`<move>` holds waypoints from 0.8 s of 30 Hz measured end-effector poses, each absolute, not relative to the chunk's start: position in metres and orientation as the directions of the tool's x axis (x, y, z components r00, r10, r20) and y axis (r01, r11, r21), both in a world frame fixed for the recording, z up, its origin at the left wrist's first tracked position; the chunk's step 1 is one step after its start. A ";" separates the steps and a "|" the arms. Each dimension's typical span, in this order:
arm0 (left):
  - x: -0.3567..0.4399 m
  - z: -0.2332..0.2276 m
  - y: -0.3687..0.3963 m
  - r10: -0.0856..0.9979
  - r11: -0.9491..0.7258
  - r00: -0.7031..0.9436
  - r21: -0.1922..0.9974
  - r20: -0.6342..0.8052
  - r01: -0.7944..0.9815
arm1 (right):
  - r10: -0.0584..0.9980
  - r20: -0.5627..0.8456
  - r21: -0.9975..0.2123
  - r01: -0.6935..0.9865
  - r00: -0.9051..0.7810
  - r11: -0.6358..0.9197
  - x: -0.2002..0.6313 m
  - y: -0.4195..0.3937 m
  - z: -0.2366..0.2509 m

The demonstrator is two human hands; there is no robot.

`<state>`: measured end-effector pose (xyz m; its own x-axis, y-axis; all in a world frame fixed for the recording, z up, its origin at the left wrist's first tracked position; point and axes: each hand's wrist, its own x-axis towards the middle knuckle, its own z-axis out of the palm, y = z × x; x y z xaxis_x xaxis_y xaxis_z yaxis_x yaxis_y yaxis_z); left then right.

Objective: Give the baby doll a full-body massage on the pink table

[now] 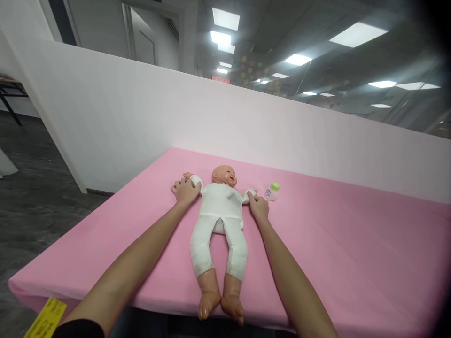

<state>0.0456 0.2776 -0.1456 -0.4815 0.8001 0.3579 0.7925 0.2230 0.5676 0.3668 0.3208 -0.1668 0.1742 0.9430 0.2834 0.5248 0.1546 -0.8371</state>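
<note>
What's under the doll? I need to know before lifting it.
The doll lies face up on the pink sheet; each hand holds one arm. Anything beneath its body is hidden.

Both hands press the doll's (221, 206) outstretched arms onto the pink sheet (334, 244): left hand (185, 190), right hand (260, 208), a small bottle (272, 191) just beyond the right fingertips (250, 195).

Matt pink cloth sheet (334, 244), white cloth doll suit (220, 211)

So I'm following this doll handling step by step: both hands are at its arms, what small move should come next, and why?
Probably lift both arms gently together. The left hand covers one sleeve of the white-suited baby doll and the right hand pinches the other cuff, with the doll flat on its back on the pink padded table.
</note>
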 end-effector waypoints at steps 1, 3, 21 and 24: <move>0.046 -0.145 0.277 0.800 0.227 -0.481 0.562 0.357 0.795 | 0.940 0.286 -0.819 0.557 0.186 0.139 0.367 0.321 -0.167; 0.046 -0.144 0.276 0.801 0.237 -0.485 0.558 0.352 0.796 | 0.932 0.302 -0.772 0.625 0.202 0.115 0.367 0.321 -0.167; 0.038 -0.145 0.225 0.944 -0.004 -0.173 0.533 0.281 0.846 | 0.944 0.268 -0.802 0.588 0.193 0.107 0.364 0.316 -0.162; 0.039 -0.145 0.228 0.934 -0.031 -0.176 0.558 0.312 0.829 | 0.943 0.274 -0.793 0.599 0.190 0.110 0.364 0.316 -0.162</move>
